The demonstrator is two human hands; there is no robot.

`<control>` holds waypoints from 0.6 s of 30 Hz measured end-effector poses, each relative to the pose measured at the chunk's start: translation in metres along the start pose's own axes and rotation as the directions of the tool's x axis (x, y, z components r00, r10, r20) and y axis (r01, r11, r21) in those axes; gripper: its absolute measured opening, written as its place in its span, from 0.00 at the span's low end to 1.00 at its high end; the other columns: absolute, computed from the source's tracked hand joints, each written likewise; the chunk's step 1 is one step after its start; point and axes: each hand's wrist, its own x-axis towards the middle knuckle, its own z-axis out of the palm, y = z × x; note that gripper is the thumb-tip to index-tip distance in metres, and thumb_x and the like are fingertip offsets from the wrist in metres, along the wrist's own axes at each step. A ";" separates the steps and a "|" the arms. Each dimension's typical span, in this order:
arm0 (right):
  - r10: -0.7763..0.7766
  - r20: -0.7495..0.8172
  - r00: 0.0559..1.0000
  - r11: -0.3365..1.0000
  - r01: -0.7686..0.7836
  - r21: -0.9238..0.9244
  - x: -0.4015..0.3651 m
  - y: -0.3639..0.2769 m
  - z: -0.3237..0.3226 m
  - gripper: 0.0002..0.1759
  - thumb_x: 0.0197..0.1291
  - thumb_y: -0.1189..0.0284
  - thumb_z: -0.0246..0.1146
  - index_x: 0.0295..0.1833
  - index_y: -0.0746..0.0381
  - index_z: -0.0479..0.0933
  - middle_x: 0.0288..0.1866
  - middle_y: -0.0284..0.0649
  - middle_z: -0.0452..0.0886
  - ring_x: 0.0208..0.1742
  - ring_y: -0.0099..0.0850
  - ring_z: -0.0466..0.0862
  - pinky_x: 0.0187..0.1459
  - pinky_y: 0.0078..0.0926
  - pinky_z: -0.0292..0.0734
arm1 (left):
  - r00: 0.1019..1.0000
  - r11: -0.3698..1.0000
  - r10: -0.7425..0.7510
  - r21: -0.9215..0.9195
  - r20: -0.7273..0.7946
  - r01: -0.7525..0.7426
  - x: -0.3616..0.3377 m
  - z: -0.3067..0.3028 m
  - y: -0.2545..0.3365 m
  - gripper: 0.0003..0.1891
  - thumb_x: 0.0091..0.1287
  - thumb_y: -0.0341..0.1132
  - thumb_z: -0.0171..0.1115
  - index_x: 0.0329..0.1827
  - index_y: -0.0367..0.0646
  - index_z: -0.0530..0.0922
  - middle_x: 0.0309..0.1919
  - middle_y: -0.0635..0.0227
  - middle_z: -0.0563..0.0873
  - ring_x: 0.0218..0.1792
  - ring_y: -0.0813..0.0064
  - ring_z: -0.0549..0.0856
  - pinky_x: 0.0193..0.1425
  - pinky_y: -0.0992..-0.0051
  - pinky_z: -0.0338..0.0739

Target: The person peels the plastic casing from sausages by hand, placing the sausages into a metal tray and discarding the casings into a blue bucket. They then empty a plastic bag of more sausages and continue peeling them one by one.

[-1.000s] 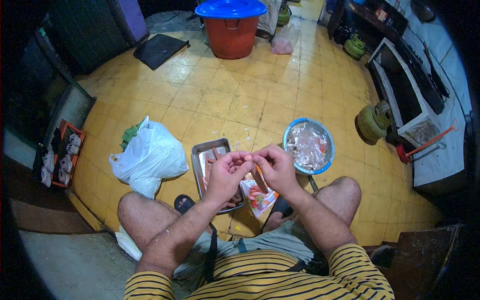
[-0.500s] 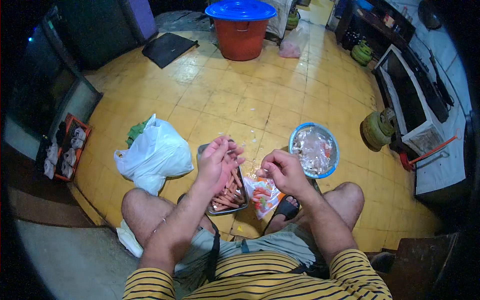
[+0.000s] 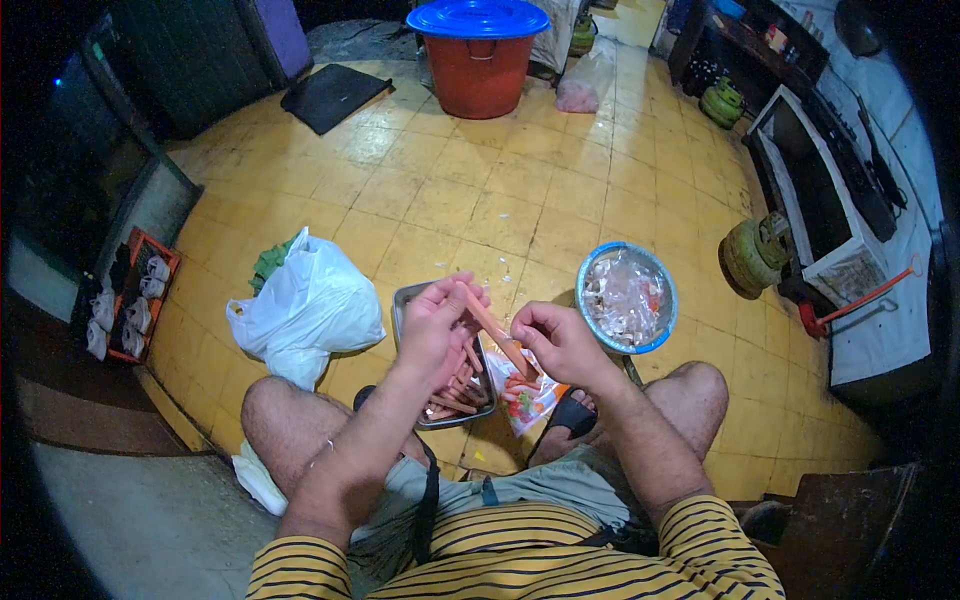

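My left hand (image 3: 440,325) is closed on one end of a long pinkish-brown sausage (image 3: 490,322), which slants down to the right between my hands. The fingers of my right hand (image 3: 555,338) are pinched together beside it; what they hold is too small to make out. Under my left hand a metal tray (image 3: 402,298) holds several sausages (image 3: 458,392). A printed plastic packet (image 3: 525,402) lies on the floor to the right of the tray.
A blue-rimmed basin (image 3: 672,325) with plastic wrappings stands right of my hands. White plastic bag (image 3: 310,305) is on the left. Farther off are a red tub (image 3: 480,80) with blue lid, a dark mat (image 3: 335,98) and a green gas cylinder (image 3: 752,260).
A long sausage now shows between my hands, held in my left hand, whose fingers have closed. My right hand has shifted slightly and stays pinched.
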 end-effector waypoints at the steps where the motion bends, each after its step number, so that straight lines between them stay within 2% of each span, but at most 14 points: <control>1: 0.029 0.060 0.998 0.998 -0.032 0.056 -0.001 -0.003 -0.002 0.05 0.64 0.75 0.60 0.39 0.67 0.77 0.30 0.36 0.81 0.33 0.22 0.78 0.36 0.23 0.75 | 1.000 0.999 -0.008 -0.041 -0.008 0.008 0.003 -0.004 0.004 0.16 0.71 0.37 0.60 0.57 0.38 0.74 0.44 0.62 0.83 0.46 0.68 0.84 0.52 0.65 0.82; 3: -0.004 0.097 0.995 0.999 0.001 0.037 0.000 -0.008 -0.008 0.05 0.64 0.76 0.60 0.38 0.67 0.77 0.30 0.36 0.80 0.34 0.22 0.77 0.38 0.23 0.75 | 0.999 0.995 -0.034 -0.094 -0.041 0.030 0.004 -0.006 0.009 0.14 0.72 0.37 0.59 0.56 0.42 0.75 0.42 0.64 0.82 0.45 0.67 0.83 0.50 0.59 0.82; 5: -0.036 0.132 0.991 0.999 0.034 0.017 -0.001 -0.017 -0.017 0.05 0.64 0.76 0.60 0.38 0.67 0.76 0.30 0.36 0.80 0.35 0.21 0.77 0.39 0.22 0.74 | 0.997 0.989 -0.017 -0.147 -0.076 0.006 0.010 -0.015 0.009 0.15 0.72 0.38 0.59 0.57 0.44 0.74 0.41 0.66 0.82 0.45 0.67 0.82 0.50 0.58 0.81; 7: -0.111 0.315 0.943 0.993 0.115 0.007 -0.005 -0.027 -0.028 0.04 0.65 0.76 0.59 0.38 0.66 0.76 0.30 0.34 0.79 0.36 0.21 0.77 0.41 0.21 0.73 | 0.994 0.980 -0.002 -0.198 -0.112 -0.020 0.024 -0.033 0.014 0.15 0.72 0.39 0.59 0.58 0.46 0.74 0.41 0.68 0.81 0.44 0.68 0.82 0.50 0.57 0.81; 8: -0.111 0.318 0.942 0.993 0.115 0.007 -0.008 -0.027 -0.029 0.04 0.65 0.76 0.59 0.38 0.66 0.76 0.30 0.34 0.79 0.36 0.21 0.77 0.41 0.21 0.73 | 0.986 0.975 0.039 -0.208 -0.160 -0.072 0.030 -0.041 0.025 0.16 0.72 0.39 0.59 0.59 0.47 0.73 0.41 0.69 0.80 0.44 0.68 0.81 0.50 0.56 0.80; 10: -0.088 0.211 0.974 0.985 0.053 0.165 -0.012 -0.026 -0.028 0.04 0.66 0.77 0.58 0.38 0.65 0.76 0.30 0.32 0.78 0.34 0.20 0.78 0.38 0.20 0.75 | 0.974 0.968 0.083 -0.214 -0.213 -0.129 0.034 -0.051 0.028 0.16 0.72 0.39 0.59 0.60 0.48 0.72 0.42 0.70 0.79 0.44 0.68 0.80 0.50 0.56 0.80; 11: -0.090 0.208 0.974 0.984 0.055 0.168 -0.009 -0.021 -0.027 0.04 0.66 0.77 0.58 0.38 0.65 0.76 0.30 0.32 0.78 0.34 0.20 0.78 0.38 0.20 0.75 | 0.976 0.980 0.087 -0.161 -0.200 -0.120 0.026 -0.038 0.032 0.17 0.72 0.39 0.59 0.61 0.48 0.71 0.43 0.69 0.79 0.46 0.68 0.80 0.51 0.55 0.80; 13: 0.133 0.067 0.989 0.954 -0.146 0.261 -0.003 -0.008 -0.023 0.05 0.67 0.77 0.56 0.40 0.66 0.77 0.29 0.32 0.78 0.31 0.20 0.78 0.36 0.21 0.77 | 0.983 0.992 0.077 -0.087 -0.169 -0.093 0.011 -0.012 0.033 0.18 0.72 0.38 0.58 0.62 0.48 0.69 0.47 0.68 0.78 0.49 0.66 0.81 0.55 0.54 0.80; 14: 0.137 0.062 0.989 0.953 -0.149 0.263 -0.003 -0.010 -0.020 0.05 0.67 0.77 0.56 0.40 0.66 0.77 0.29 0.32 0.78 0.31 0.20 0.78 0.36 0.21 0.77 | 0.984 0.993 0.071 -0.085 -0.166 -0.086 0.006 -0.005 0.029 0.18 0.72 0.38 0.58 0.62 0.48 0.69 0.47 0.68 0.78 0.49 0.66 0.81 0.55 0.54 0.80; 16: 0.191 -0.017 0.982 0.954 -0.181 0.238 -0.001 -0.014 -0.013 0.06 0.67 0.77 0.57 0.42 0.67 0.79 0.29 0.33 0.79 0.30 0.20 0.79 0.33 0.21 0.78 | 0.993 0.988 0.108 -0.102 -0.055 -0.113 0.000 0.003 0.025 0.17 0.71 0.39 0.60 0.60 0.46 0.70 0.48 0.67 0.79 0.49 0.67 0.82 0.54 0.55 0.81; 17: 0.214 -0.038 0.976 0.966 -0.205 0.154 -0.001 -0.008 -0.010 0.08 0.66 0.75 0.58 0.43 0.67 0.80 0.29 0.34 0.80 0.30 0.20 0.79 0.34 0.22 0.78 | 0.992 0.988 0.117 -0.093 -0.050 -0.121 -0.001 0.007 0.025 0.17 0.71 0.39 0.60 0.60 0.47 0.70 0.48 0.66 0.79 0.50 0.67 0.82 0.56 0.55 0.80; 18: 0.213 -0.037 0.976 0.967 -0.205 0.153 -0.001 -0.002 -0.008 0.08 0.66 0.75 0.58 0.43 0.67 0.80 0.29 0.34 0.80 0.30 0.20 0.79 0.34 0.22 0.78 | 0.992 0.988 0.118 -0.094 -0.050 -0.122 -0.002 0.008 0.025 0.17 0.71 0.39 0.60 0.60 0.47 0.70 0.48 0.66 0.79 0.50 0.67 0.82 0.56 0.55 0.80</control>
